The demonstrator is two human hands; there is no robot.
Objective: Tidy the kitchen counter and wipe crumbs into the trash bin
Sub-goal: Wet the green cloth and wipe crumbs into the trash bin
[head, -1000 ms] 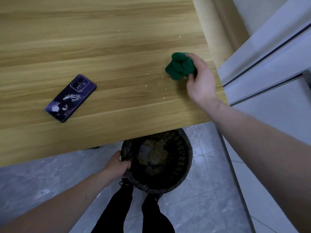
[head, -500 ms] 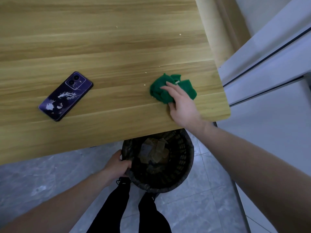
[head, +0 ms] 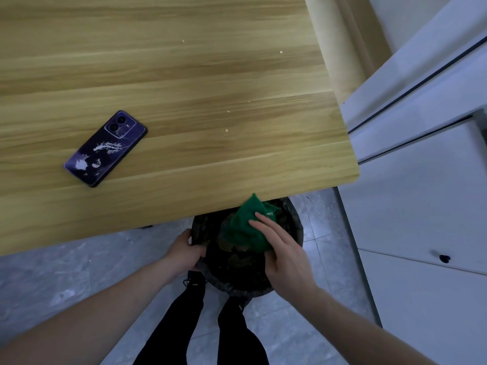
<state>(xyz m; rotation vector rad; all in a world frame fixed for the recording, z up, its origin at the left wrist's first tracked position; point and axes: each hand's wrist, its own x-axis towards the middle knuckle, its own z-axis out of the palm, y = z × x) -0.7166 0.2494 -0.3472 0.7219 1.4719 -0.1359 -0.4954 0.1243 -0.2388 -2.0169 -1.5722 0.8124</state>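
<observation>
Right hand (head: 286, 255) holds green cloth (head: 246, 227) over the black bin (head: 295, 225), just off the counter's (head: 184, 83) near edge. Left hand (head: 184, 252) grips bin rim. Few crumbs (head: 226, 130) left near the right edge

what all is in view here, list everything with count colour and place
counter: one, light wood, upper left of view
phone: one, purple, face down on counter's left part
crumbs: a few, pale, scattered on counter right of phone
cloth: one, green, just off counter's edge, over bin
trash bin: one, black, on floor below counter edge
cabinets: white, right side
floor: grey tiles, bottom
legs: two, black trousers, bottom centre
left hand: grips bin's rim
right hand: holds cloth over bin
</observation>
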